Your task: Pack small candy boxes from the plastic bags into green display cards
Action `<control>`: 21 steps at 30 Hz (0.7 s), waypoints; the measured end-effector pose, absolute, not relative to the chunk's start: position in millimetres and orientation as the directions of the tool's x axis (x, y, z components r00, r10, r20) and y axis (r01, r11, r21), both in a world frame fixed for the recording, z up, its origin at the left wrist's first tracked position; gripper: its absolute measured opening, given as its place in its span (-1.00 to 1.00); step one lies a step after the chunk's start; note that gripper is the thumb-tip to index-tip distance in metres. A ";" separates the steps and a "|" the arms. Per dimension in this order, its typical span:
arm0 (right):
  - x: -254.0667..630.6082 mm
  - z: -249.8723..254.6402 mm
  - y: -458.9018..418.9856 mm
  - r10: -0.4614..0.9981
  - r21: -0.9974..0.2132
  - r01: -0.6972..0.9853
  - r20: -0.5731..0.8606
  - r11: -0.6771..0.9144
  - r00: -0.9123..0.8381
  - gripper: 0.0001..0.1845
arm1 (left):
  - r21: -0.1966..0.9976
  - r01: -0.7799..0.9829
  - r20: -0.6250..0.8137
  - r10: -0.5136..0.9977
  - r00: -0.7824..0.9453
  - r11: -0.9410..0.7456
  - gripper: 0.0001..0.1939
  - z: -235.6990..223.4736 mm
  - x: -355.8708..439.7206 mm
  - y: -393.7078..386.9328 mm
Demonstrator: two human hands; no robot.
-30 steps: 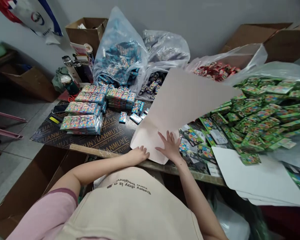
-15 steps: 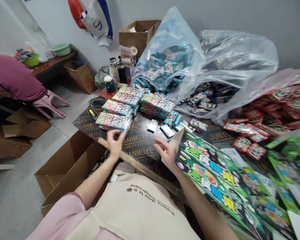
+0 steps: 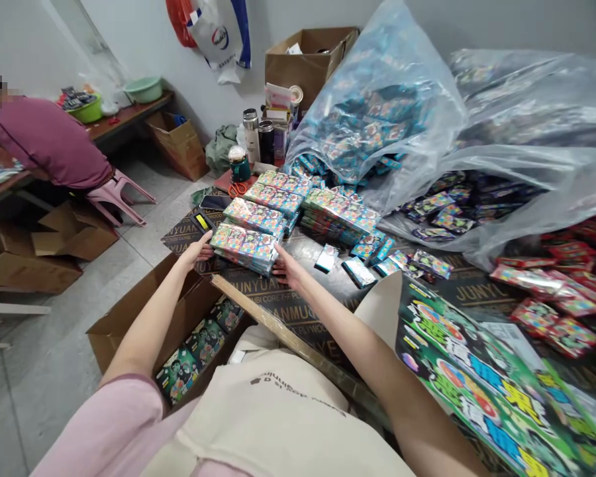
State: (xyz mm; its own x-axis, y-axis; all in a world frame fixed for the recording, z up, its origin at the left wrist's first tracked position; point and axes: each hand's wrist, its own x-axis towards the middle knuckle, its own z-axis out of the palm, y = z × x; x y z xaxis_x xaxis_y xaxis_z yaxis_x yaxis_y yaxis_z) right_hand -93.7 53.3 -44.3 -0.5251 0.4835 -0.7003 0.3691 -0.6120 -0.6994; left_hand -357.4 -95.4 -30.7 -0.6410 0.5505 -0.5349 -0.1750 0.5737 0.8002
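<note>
My left hand (image 3: 198,253) presses against the left end of the nearest stack of small colourful packets (image 3: 243,244), and my right hand (image 3: 289,268) is at its right end, so the stack sits between them. The fingers of both hands curl partly behind and under the ends. Just behind stand further stacks of the same packets (image 3: 254,215), with another pile of packets (image 3: 340,209) to their right. A few loose white-backed packets (image 3: 326,257) lie to the right of my right hand.
An open carton (image 3: 144,311) with green printed boxes stands lower left. Clear bags (image 3: 412,139) of packets line the back; green printed card sheets (image 3: 451,351) cover the right. Bottles (image 3: 251,136) and orange scissors (image 3: 237,189) are behind the stacks. A seated person (image 3: 54,142) works at left.
My left hand has moved left to the stack's left end. My right hand has come left to its right end. The view has shifted, showing more boxes in the carton.
</note>
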 end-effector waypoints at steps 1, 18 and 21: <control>-95.9 -44.4 52.1 0.502 -0.707 0.373 -0.697 -0.601 -0.512 -0.36 | 0.796 -0.170 -0.544 0.563 -0.622 0.581 -0.23 -31.5 -358.2 -95.2; -77.2 -51.7 41.8 0.670 -0.843 0.315 -0.538 -0.437 -0.511 -0.47 | 0.730 -0.127 -0.675 0.682 -0.281 0.671 -0.40 -26.5 -353.3 -82.5; -70.0 -54.7 32.5 0.679 -0.871 0.297 -0.491 -0.391 -0.546 -0.47 | 0.747 -0.052 -0.647 0.706 -0.289 0.663 -0.41 -26.8 -340.7 -76.8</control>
